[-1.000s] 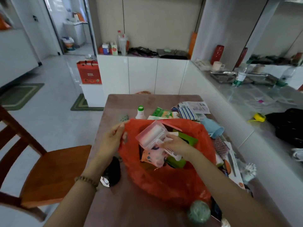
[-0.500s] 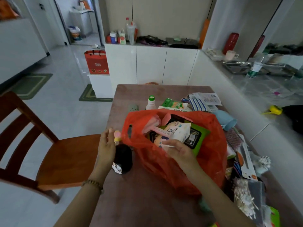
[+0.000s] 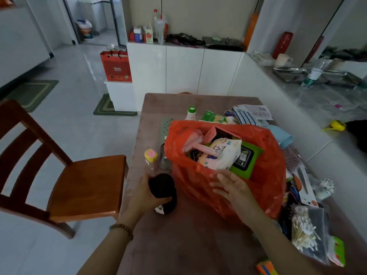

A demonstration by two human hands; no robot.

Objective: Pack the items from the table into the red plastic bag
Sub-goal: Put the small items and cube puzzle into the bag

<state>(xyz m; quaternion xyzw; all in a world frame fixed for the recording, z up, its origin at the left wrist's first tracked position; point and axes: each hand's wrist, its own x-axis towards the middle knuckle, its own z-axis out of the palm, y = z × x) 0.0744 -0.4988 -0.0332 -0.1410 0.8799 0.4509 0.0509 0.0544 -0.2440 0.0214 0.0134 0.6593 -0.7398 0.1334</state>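
The red plastic bag (image 3: 264, 175) stands open in the middle of the table (image 3: 188, 245). Inside it lie a white wipes pack (image 3: 222, 153), a green-edged pack (image 3: 248, 157) and a pink-handled item (image 3: 200, 146). My left hand (image 3: 147, 195) is closed around a black rounded object (image 3: 162, 187) on the table just left of the bag. My right hand (image 3: 232, 185) hovers open, fingers spread, at the bag's near rim and holds nothing.
A small bottle with a yellow-pink cap (image 3: 151, 157) and a white bottle with a green cap (image 3: 191, 113) stand left of and behind the bag. Packets, a blue cup (image 3: 284, 136), cotton swabs (image 3: 303, 229) and brushes crowd the table's right side. A wooden chair (image 3: 79, 181) sits at the left.
My right hand has let go of the items inside the bag and drawn back to its near rim. My left hand left the bag's edge and closed on the black object.
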